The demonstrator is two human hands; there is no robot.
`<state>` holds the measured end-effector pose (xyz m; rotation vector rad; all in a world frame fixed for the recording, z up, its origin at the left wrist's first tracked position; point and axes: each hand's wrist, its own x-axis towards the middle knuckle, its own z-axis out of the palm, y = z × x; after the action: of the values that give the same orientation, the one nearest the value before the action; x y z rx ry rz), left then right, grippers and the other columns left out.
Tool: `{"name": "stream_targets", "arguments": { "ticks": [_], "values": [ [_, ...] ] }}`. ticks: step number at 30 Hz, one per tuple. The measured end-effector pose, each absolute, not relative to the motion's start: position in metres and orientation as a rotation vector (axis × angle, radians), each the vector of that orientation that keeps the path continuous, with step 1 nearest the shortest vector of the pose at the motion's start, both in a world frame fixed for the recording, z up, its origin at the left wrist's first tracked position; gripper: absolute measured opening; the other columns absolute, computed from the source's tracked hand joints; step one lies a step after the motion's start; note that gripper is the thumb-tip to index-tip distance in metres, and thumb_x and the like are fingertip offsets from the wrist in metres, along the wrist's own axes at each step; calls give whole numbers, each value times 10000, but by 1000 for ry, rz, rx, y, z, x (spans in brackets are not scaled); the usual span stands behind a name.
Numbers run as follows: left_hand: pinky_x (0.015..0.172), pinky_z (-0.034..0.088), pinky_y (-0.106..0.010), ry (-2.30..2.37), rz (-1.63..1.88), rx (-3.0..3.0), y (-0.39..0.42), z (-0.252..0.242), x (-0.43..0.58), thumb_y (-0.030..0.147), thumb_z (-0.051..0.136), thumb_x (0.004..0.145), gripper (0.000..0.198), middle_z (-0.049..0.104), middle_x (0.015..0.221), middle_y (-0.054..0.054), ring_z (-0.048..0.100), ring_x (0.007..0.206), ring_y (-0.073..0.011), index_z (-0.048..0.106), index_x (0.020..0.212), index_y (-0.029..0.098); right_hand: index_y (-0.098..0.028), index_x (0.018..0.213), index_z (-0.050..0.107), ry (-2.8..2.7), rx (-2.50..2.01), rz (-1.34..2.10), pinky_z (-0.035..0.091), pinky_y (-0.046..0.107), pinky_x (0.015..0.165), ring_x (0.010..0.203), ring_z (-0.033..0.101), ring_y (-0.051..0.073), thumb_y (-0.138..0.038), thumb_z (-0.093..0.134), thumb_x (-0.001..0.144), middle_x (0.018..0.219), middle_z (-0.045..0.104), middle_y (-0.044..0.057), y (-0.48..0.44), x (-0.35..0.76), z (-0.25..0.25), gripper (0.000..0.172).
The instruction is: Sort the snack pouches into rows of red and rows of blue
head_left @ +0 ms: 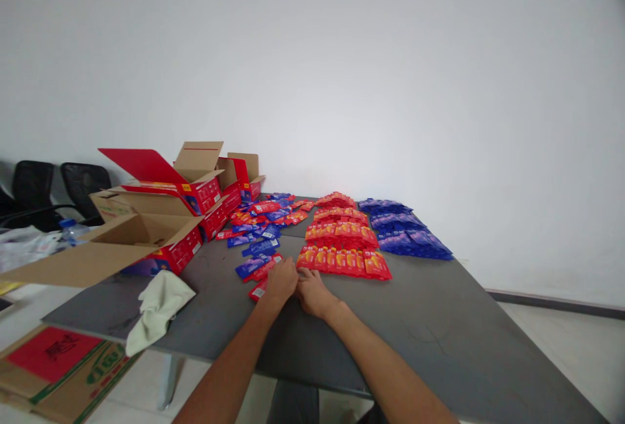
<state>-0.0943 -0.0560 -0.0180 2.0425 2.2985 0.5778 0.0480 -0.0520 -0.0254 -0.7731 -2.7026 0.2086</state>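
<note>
Both my hands rest on the grey table (439,320), side by side and touching. My left hand (280,282) lies over a red packet (258,291) at the near end of a loose scatter of red and blue packets (263,228). My right hand (311,291) sits just in front of the nearest row of red packets (344,261). The fingers of both hands are curled down at the packets; what they grip is hidden. Behind lie more red rows (339,215) and, to the right, rows of blue packets (405,228).
Open red-and-brown cardboard boxes (161,215) crowd the table's left side. A pale cloth (159,307) hangs over the near left edge. Flattened cartons (53,362) lie on the floor at left. Black chairs (49,193) stand by the white wall.
</note>
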Motion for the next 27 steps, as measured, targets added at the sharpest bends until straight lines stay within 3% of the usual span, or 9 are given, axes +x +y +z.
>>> {"name": "stream_targets", "arguments": {
  "ticks": [7, 15, 21, 27],
  "values": [
    [828, 445, -324, 2233, 463, 2114, -63, -1, -88, 188, 352, 950, 290, 660, 969, -151, 636, 938, -225, 635, 978, 132, -318, 1201, 633, -2650, -721, 232, 301, 359, 967, 1204, 439, 219, -91, 488, 862, 1143, 672, 32, -55, 63, -18, 432],
    [833, 438, -308, 2158, 537, 2176, -52, 5, -71, 201, 312, 953, 340, 675, 968, -138, 633, 930, -213, 645, 971, 138, -229, 1119, 641, -2498, -670, 214, 368, 320, 935, 1067, 504, 193, -102, 430, 909, 1093, 670, 39, -48, 103, -10, 324],
    [748, 424, -291, 2096, 791, 1980, -33, -1, -57, 244, 263, 968, 396, 688, 871, -105, 629, 821, -193, 633, 860, 152, -195, 1073, 637, -2323, -732, 227, 420, 343, 902, 987, 550, 203, -140, 341, 944, 1038, 659, 88, -34, 140, -5, 327],
    [785, 449, -288, 1695, 1217, 1852, -28, 1, -40, 269, 386, 910, 296, 707, 943, -78, 633, 881, -192, 661, 965, 172, -194, 1038, 649, -1996, -941, 299, 450, 366, 884, 951, 580, 220, -229, 328, 972, 993, 667, 105, -15, 153, -8, 329]
  ]
}}
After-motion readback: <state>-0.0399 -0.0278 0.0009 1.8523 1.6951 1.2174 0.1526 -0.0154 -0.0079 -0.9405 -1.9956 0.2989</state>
